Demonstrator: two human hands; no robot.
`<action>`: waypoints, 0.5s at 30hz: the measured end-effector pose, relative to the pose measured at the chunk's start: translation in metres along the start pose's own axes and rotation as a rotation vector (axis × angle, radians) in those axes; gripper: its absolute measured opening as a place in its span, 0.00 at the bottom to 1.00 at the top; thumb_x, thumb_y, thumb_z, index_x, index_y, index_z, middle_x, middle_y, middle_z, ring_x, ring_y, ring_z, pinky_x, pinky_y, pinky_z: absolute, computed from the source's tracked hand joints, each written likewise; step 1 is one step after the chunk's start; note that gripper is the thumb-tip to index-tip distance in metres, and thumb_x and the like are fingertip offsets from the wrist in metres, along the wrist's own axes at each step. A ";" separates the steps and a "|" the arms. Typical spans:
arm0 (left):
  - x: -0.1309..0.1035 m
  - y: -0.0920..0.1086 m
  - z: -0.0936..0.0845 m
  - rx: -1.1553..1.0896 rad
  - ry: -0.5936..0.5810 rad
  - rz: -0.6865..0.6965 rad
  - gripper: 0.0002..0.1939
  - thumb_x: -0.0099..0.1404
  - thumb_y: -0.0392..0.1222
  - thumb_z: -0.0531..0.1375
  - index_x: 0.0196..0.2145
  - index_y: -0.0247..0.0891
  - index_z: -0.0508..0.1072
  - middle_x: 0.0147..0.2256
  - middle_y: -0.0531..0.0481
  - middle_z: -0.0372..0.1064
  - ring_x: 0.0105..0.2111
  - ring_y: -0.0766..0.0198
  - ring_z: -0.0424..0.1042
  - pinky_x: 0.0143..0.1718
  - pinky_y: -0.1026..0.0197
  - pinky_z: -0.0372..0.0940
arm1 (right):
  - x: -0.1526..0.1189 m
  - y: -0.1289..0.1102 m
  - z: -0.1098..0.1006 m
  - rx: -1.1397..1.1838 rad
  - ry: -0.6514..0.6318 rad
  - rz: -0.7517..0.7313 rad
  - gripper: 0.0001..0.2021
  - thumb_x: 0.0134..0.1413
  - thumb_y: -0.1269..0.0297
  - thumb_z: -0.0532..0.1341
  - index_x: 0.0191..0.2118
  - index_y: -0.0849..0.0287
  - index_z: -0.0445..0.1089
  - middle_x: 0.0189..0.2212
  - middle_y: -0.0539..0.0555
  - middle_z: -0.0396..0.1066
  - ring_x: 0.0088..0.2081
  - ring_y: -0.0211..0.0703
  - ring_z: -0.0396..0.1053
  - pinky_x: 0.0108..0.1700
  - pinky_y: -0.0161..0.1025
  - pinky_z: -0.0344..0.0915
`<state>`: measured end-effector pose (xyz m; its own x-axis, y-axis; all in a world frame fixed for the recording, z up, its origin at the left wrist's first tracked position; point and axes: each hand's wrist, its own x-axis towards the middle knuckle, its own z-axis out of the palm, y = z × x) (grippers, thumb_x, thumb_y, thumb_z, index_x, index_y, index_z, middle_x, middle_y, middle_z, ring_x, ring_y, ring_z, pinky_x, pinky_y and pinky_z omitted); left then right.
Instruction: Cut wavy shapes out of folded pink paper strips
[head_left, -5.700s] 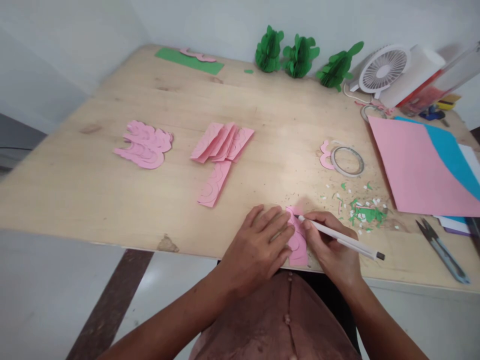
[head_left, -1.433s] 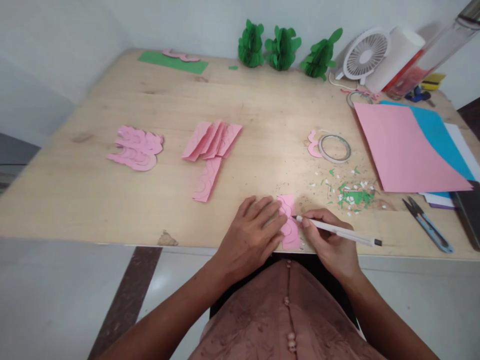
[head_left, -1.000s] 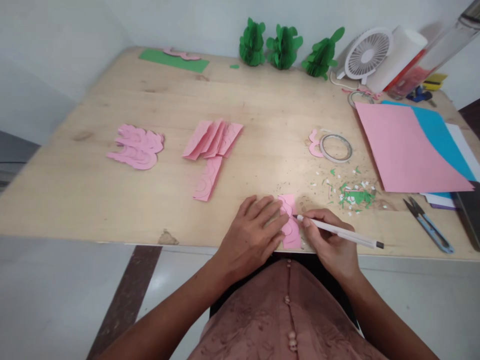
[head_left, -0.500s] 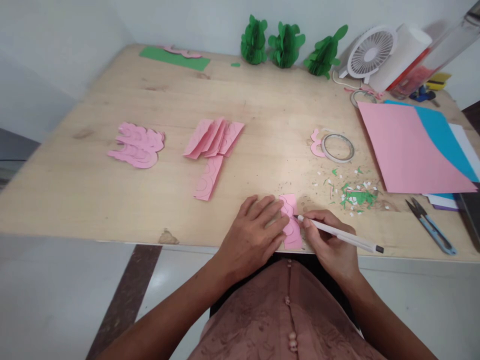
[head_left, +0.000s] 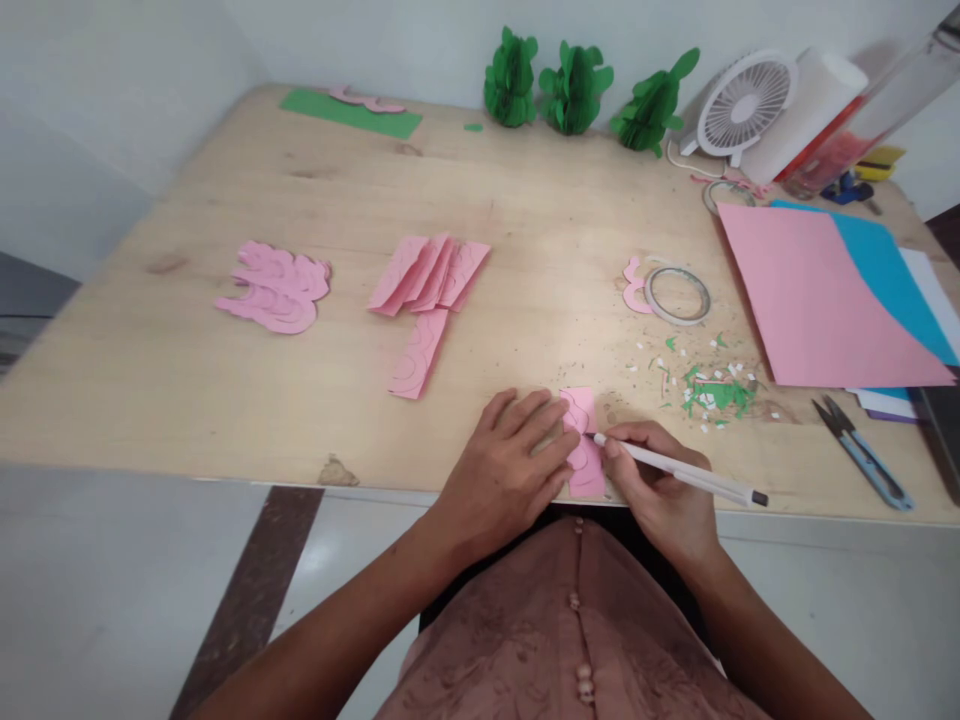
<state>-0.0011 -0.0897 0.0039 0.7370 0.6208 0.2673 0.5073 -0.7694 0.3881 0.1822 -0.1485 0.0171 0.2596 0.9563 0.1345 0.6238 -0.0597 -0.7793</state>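
Near the table's front edge lies a small pink paper strip [head_left: 587, 475] with a curved outline drawn on it. My left hand [head_left: 510, 455] lies flat with fingers spread, its fingertips on the strip's left side. A white pen [head_left: 679, 468] is gripped in my right hand [head_left: 667, 490], its tip touching the paper near the middle of the outline. Left of centre, folded pink strips [head_left: 427, 285] carry similar drawn curves. Farther left sits a pile of cut pink paper shapes [head_left: 277, 290].
Blue-handled thread snips [head_left: 862, 455] lie at right, near green and white paper scraps [head_left: 716, 395]. A tape roll [head_left: 677, 296] and pink sheet [head_left: 832, 300] sit beyond. Along the wall stand green paper figures [head_left: 576, 90] and a white fan [head_left: 746, 105]. A green strip [head_left: 349, 112] lies far left.
The pen tip has shifted very slightly left and down on the pink strip. My left hand stays in the same place, and the view has tilted a little.
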 end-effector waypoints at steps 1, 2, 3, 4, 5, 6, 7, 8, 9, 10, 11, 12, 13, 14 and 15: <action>0.000 0.000 0.000 0.001 0.003 0.001 0.13 0.70 0.41 0.53 0.50 0.40 0.71 0.58 0.46 0.65 0.60 0.52 0.60 0.61 0.43 0.52 | 0.000 0.001 0.000 0.014 0.003 0.005 0.04 0.55 0.64 0.61 0.33 0.55 0.73 0.26 0.49 0.74 0.26 0.38 0.71 0.28 0.34 0.66; 0.000 0.000 0.000 0.002 0.005 0.003 0.13 0.69 0.41 0.53 0.50 0.40 0.71 0.58 0.46 0.65 0.60 0.52 0.60 0.61 0.43 0.52 | 0.000 0.002 0.000 0.024 0.005 0.010 0.03 0.55 0.64 0.61 0.33 0.55 0.73 0.26 0.49 0.74 0.26 0.38 0.71 0.28 0.34 0.65; 0.000 0.000 0.000 0.002 0.008 0.004 0.13 0.69 0.41 0.53 0.50 0.40 0.71 0.58 0.46 0.65 0.60 0.52 0.60 0.61 0.43 0.52 | -0.001 0.002 0.000 0.029 0.008 0.013 0.03 0.55 0.65 0.61 0.33 0.55 0.73 0.26 0.48 0.74 0.26 0.38 0.70 0.28 0.34 0.65; 0.000 0.000 0.000 0.002 0.008 0.005 0.13 0.69 0.41 0.53 0.50 0.40 0.71 0.58 0.46 0.65 0.60 0.52 0.60 0.61 0.43 0.52 | -0.001 0.002 0.000 0.029 0.009 0.013 0.03 0.55 0.65 0.61 0.33 0.55 0.73 0.26 0.48 0.74 0.26 0.37 0.70 0.28 0.34 0.65; 0.000 0.000 0.000 0.002 0.007 0.003 0.13 0.69 0.41 0.53 0.50 0.40 0.71 0.58 0.46 0.65 0.60 0.52 0.60 0.61 0.43 0.52 | -0.001 0.002 0.000 0.023 0.008 0.010 0.03 0.55 0.65 0.62 0.33 0.55 0.73 0.26 0.48 0.74 0.26 0.37 0.70 0.28 0.34 0.65; 0.000 0.000 0.000 0.002 0.005 0.002 0.13 0.70 0.41 0.53 0.50 0.40 0.71 0.58 0.46 0.65 0.60 0.52 0.60 0.61 0.43 0.52 | -0.001 0.002 0.000 0.016 0.008 0.006 0.03 0.55 0.65 0.61 0.33 0.55 0.73 0.27 0.48 0.74 0.27 0.37 0.70 0.29 0.34 0.65; 0.000 0.000 0.000 0.001 0.004 0.000 0.13 0.70 0.41 0.53 0.50 0.40 0.70 0.58 0.46 0.65 0.60 0.52 0.60 0.61 0.43 0.52 | -0.001 0.001 0.000 0.008 0.007 0.001 0.03 0.55 0.65 0.61 0.33 0.55 0.73 0.27 0.48 0.75 0.27 0.38 0.70 0.29 0.34 0.65; 0.000 0.000 0.000 0.000 0.003 -0.001 0.13 0.70 0.41 0.53 0.50 0.40 0.70 0.58 0.46 0.65 0.60 0.52 0.60 0.61 0.43 0.52 | -0.001 0.001 0.000 0.001 0.005 -0.004 0.03 0.55 0.65 0.61 0.33 0.55 0.73 0.27 0.49 0.75 0.27 0.38 0.70 0.29 0.34 0.65; 0.000 0.000 0.000 0.000 0.003 -0.001 0.13 0.70 0.41 0.53 0.50 0.40 0.70 0.58 0.46 0.65 0.60 0.52 0.60 0.61 0.43 0.52 | -0.001 0.000 0.000 -0.004 0.001 -0.008 0.03 0.55 0.65 0.61 0.32 0.55 0.73 0.27 0.49 0.75 0.27 0.38 0.70 0.30 0.34 0.65; 0.000 0.000 0.000 0.000 0.003 0.000 0.13 0.70 0.41 0.53 0.50 0.40 0.70 0.58 0.45 0.65 0.60 0.52 0.60 0.61 0.43 0.52 | -0.001 0.000 0.000 -0.008 -0.001 -0.009 0.03 0.55 0.65 0.61 0.32 0.55 0.73 0.27 0.49 0.75 0.27 0.38 0.70 0.30 0.34 0.65; 0.000 0.000 0.000 0.000 0.004 0.001 0.13 0.69 0.41 0.53 0.50 0.40 0.71 0.58 0.45 0.65 0.60 0.52 0.60 0.61 0.43 0.52 | -0.001 0.000 0.000 -0.008 -0.004 -0.008 0.03 0.55 0.66 0.61 0.33 0.55 0.73 0.27 0.49 0.75 0.27 0.38 0.70 0.30 0.34 0.65; 0.000 0.000 0.001 0.001 0.006 0.002 0.13 0.69 0.41 0.53 0.50 0.40 0.71 0.58 0.45 0.65 0.60 0.52 0.60 0.61 0.44 0.52 | -0.001 0.000 0.000 -0.005 -0.008 -0.003 0.03 0.55 0.66 0.61 0.33 0.55 0.73 0.28 0.49 0.75 0.28 0.38 0.70 0.30 0.34 0.65; 0.000 0.000 0.001 0.001 0.008 0.003 0.13 0.69 0.41 0.53 0.50 0.40 0.71 0.58 0.45 0.65 0.60 0.52 0.60 0.61 0.44 0.52 | -0.001 0.001 0.000 0.005 -0.010 0.005 0.03 0.55 0.66 0.62 0.33 0.55 0.73 0.28 0.49 0.75 0.28 0.38 0.71 0.30 0.34 0.65; 0.000 0.000 0.001 0.002 0.009 0.003 0.13 0.69 0.41 0.53 0.50 0.40 0.71 0.58 0.45 0.65 0.60 0.52 0.60 0.61 0.44 0.52 | -0.001 0.001 0.000 0.022 -0.011 0.015 0.03 0.55 0.65 0.62 0.33 0.55 0.73 0.28 0.49 0.75 0.28 0.38 0.71 0.30 0.34 0.66; 0.000 0.000 0.001 0.003 0.009 0.003 0.13 0.69 0.41 0.53 0.49 0.40 0.71 0.58 0.46 0.65 0.60 0.52 0.60 0.61 0.44 0.52 | -0.001 0.002 -0.001 0.044 -0.009 0.027 0.03 0.55 0.65 0.62 0.33 0.55 0.73 0.28 0.49 0.75 0.28 0.38 0.71 0.30 0.34 0.66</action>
<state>-0.0009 -0.0897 0.0032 0.7344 0.6197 0.2767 0.5061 -0.7718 0.3850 0.1837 -0.1495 0.0159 0.2691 0.9570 0.1081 0.5838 -0.0728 -0.8086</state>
